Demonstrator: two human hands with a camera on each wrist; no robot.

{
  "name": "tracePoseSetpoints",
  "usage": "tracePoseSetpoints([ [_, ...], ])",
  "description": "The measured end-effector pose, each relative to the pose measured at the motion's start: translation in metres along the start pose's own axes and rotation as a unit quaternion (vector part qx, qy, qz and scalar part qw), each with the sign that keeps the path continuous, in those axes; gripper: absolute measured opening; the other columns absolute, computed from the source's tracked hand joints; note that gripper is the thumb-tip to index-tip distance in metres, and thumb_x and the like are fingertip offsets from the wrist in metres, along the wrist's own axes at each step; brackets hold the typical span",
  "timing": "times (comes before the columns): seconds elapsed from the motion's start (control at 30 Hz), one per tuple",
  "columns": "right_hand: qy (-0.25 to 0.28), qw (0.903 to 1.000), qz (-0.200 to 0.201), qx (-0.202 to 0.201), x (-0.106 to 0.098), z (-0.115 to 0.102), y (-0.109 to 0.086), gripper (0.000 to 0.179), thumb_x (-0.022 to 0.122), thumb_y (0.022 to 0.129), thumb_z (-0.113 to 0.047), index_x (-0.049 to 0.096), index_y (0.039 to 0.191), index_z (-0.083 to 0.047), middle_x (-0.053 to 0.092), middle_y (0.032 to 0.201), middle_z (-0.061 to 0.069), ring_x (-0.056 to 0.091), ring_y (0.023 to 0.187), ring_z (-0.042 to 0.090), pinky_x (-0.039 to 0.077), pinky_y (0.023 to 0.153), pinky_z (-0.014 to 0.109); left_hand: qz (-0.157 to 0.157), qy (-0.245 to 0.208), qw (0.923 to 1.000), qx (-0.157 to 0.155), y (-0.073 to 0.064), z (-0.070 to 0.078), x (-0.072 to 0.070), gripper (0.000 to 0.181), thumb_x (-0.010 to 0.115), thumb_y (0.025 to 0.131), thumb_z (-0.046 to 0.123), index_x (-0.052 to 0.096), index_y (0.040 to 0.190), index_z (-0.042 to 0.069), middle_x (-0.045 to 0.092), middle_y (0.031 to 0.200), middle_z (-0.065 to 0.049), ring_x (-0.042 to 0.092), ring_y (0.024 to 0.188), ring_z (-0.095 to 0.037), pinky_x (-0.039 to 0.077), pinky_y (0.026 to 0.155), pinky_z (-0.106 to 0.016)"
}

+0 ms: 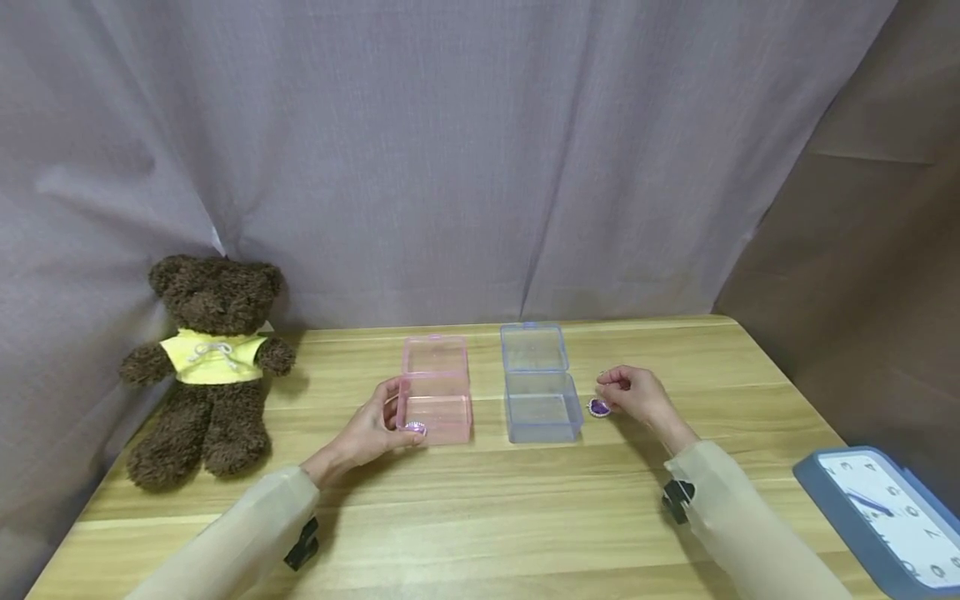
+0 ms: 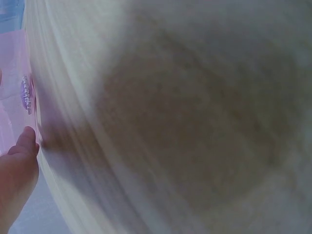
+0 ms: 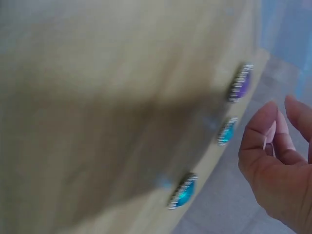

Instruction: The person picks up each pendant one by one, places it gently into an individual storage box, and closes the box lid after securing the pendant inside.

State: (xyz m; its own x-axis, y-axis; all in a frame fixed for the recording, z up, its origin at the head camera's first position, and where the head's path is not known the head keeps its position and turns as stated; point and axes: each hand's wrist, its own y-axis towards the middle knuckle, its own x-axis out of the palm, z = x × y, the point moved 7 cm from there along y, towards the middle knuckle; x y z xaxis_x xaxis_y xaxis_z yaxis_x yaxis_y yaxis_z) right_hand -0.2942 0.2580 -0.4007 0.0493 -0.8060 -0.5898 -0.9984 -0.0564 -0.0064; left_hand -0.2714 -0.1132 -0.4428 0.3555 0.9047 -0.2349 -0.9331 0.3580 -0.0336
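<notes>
A brown teddy bear [image 1: 213, 325] in a yellow top [image 1: 213, 357] sat at the far left of the bench [image 1: 480, 508]. Next came the left hand [image 1: 375, 422], its grip holding the left side of a pink box [image 1: 452, 432], the thumb in front. The box's lid stood back, and a pale violet gem [image 1: 415, 428] with a silvery edge lay in its near left corner. A blue box [image 1: 544, 432], also unlidded, stood beside it. Just past that lay a purple gem [image 1: 598, 407], and the right hand [image 1: 637, 396] hovered near it, its grip narrow, thumb and fingertip slightly apart. The right wrist view showed two teal gems [image 3: 184, 191] nearby. A blue-framed clock [image 1: 892, 517] stood far right.
</notes>
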Motion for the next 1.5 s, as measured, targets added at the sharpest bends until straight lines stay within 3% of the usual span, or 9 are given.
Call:
tracePoseSetpoints([
  [0.23,-0.016,0.999,-0.028,0.032,0.006,0.016,-0.005,0.026,0.067,0.083,-0.004,0.057,0.099,0.014,0.053,0.074,0.0,0.05,0.063,0.006,0.05,0.053,0.018,-0.001,-0.008,1.0,-0.005,0.0,0.0,0.0,0.091,0.078,0.073,0.0,0.021,0.144,0.001,0.033,0.147,-0.023,0.039,0.132,-0.033,0.042,0.106,-0.038],
  [0.47,-0.087,0.9958,-0.021,0.018,0.007,0.018,-0.005,0.022,0.071,0.081,-0.011,0.061,0.091,0.006,0.055,0.073,0.0,0.046,0.066,0.009,0.04,0.055,0.019,-0.004,-0.011,0.9999,-0.003,0.0,0.0,0.0,0.09,0.078,0.073,0.002,0.021,0.144,0.001,0.033,0.147,-0.024,0.041,0.13,-0.034,0.043,0.104,-0.038],
  [0.7,-0.109,0.9939,-0.016,0.004,0.005,0.019,-0.004,0.019,0.072,0.08,-0.012,0.061,0.085,0.003,0.057,0.071,0.001,0.046,0.066,0.011,0.039,0.058,0.024,0.0,-0.006,1.0,-0.003,0.0,0.001,0.0,0.09,0.078,0.073,0.002,0.022,0.143,0.0,0.034,0.147,-0.024,0.041,0.13,-0.033,0.044,0.104,-0.037],
  [1.0,-0.046,0.9986,-0.022,0.018,0.005,0.021,-0.007,0.018,0.068,0.081,-0.002,0.055,0.09,0.008,0.058,0.071,0.002,0.051,0.061,0.008,0.047,0.05,0.019,0.004,0.003,1.0,-0.006,-0.001,0.001,0.0,0.092,0.079,0.072,0.003,0.021,0.144,0.001,0.031,0.148,-0.024,0.039,0.132,-0.035,0.039,0.107,-0.041],
  [1.13,-0.016,0.9997,-0.001,0.019,-0.003,0.016,-0.007,0.017,0.065,0.083,0.002,0.054,0.093,0.01,0.058,0.072,0.003,0.054,0.061,0.007,0.054,0.053,0.02,0.004,0.001,1.0,-0.008,-0.001,0.001,0.0,0.092,0.079,0.072,0.002,0.022,0.144,0.002,0.032,0.148,-0.023,0.039,0.132,-0.035,0.039,0.107,-0.042],
  [1.33,0.013,0.9977,0.056,-0.036,-0.018,-0.02,-0.003,0.022,0.065,0.085,0.0,0.056,0.1,0.014,0.062,0.08,0.01,0.055,0.063,-0.002,0.056,0.059,0.019,0.007,0.007,0.9999,-0.01,-0.002,0.001,0.0,0.092,0.079,0.072,0.002,0.022,0.144,0.003,0.03,0.149,-0.023,0.038,0.133,-0.035,0.036,0.109,-0.042],
  [1.5,0.137,0.9883,0.041,-0.054,-0.002,-0.059,0.002,0.028,0.06,0.087,0.004,0.05,0.107,0.02,0.06,0.08,0.001,0.059,0.065,-0.002,0.057,0.065,0.017,0.006,0.002,1.0,-0.008,-0.002,0.001,0.001,0.092,0.078,0.072,0.001,0.022,0.144,0.002,0.032,0.148,-0.023,0.039,0.132,-0.035,0.037,0.108,-0.042],
])
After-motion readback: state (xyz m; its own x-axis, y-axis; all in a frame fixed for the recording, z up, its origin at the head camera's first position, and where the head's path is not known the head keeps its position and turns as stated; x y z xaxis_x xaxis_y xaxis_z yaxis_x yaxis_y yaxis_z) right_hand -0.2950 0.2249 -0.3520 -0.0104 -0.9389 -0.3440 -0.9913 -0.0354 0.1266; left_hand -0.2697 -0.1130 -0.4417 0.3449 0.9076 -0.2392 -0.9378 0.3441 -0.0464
